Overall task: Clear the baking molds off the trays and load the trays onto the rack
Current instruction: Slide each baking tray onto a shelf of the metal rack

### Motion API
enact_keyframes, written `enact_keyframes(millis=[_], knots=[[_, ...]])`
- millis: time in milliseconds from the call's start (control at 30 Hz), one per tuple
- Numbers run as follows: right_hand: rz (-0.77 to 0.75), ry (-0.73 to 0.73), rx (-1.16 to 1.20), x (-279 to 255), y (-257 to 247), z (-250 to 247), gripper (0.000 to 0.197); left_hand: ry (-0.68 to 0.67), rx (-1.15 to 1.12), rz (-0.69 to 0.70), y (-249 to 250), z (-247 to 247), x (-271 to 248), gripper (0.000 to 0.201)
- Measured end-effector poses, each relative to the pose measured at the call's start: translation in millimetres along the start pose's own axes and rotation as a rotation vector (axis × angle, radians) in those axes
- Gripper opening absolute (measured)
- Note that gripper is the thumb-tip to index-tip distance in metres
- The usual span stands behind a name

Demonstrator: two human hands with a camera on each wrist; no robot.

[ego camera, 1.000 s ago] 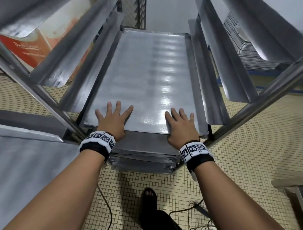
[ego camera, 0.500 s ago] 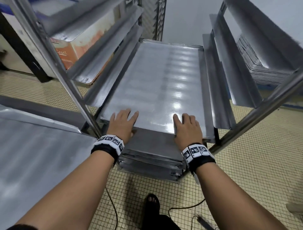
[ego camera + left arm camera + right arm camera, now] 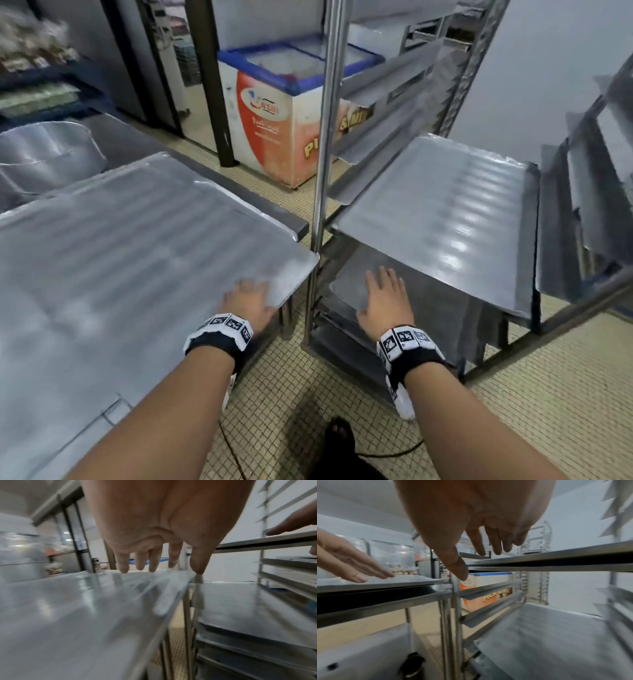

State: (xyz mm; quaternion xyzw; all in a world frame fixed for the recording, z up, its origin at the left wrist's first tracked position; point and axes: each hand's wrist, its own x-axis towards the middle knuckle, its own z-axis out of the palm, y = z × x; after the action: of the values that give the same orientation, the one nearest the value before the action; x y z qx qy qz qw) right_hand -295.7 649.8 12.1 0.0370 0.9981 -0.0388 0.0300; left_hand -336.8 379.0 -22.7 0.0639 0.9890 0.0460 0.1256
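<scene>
Though no baking molds show anywhere, looks only partly done. Loaded at right into the rack (image 3: 322, 137): one bright tray (image 3: 445, 212) seated on its runners, with darker trays (image 3: 428, 308) on the levels beneath and bare runners above. Left to load: a second large tray (image 3: 137, 240), lying flat on the steel table (image 3: 274, 214) at left, its surface bare, its near right corner just beside the rack's post. Probably next in line for a free level. Reaching for that corner with the left hand (image 3: 246, 305), fingers straight and loose, tips at the tray's edge, nothing gripped yet. Hovering near the rack's lower trays with the right hand (image 3: 385, 301), fingers spread wide, holding nothing. Cannot tell whether more trays wait beyond view.
</scene>
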Motion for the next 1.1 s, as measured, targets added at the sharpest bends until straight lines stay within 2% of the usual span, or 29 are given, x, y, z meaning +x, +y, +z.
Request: enact_keyframes(millis=[133,200,367,433,600,633,767,900,967,1033,1100], knots=[[-0.216,-0.034,0.076,7,-64,7,0.063,-0.065,-0.118,-0.393,-55,13,-54,0.060],[-0.306,-0.044,0.095,13,-93,11,0.059,-0.124,-0.200,-0.520,-74,18,-73,0.065],[-0.411,-0.129,0.088,35,-146,16,0.054,-0.198,-0.245,-0.531,-97,27,-100,0.090],[-0.421,-0.180,0.050,43,-156,16,0.050,-0.213,-0.249,-0.543,-93,21,-109,0.092],[-0.344,-0.278,0.010,67,-163,11,0.049,-0.268,-0.269,-0.598,-92,23,-124,0.101],[-0.300,-0.305,0.007,75,-161,15,0.055,-0.294,-0.258,-0.602,-93,23,-127,0.102],[-0.201,-0.407,0.084,97,-156,26,0.102,-0.294,-0.246,-0.636,-93,6,-140,0.089],[-0.132,-0.376,0.266,100,-149,24,0.110,-0.268,-0.211,-0.705,-93,-14,-145,0.049],[-0.084,-0.357,0.316,101,-145,20,0.115,-0.212,-0.203,-0.811,-92,-22,-150,0.037],[-0.059,-0.390,0.349,102,-142,17,0.124,-0.103,-0.269,-0.999,-90,-23,-158,0.047],[-0.063,-0.414,0.399,105,-139,13,0.128,-0.040,-0.372,-1.234,-85,-14,-168,0.077]])
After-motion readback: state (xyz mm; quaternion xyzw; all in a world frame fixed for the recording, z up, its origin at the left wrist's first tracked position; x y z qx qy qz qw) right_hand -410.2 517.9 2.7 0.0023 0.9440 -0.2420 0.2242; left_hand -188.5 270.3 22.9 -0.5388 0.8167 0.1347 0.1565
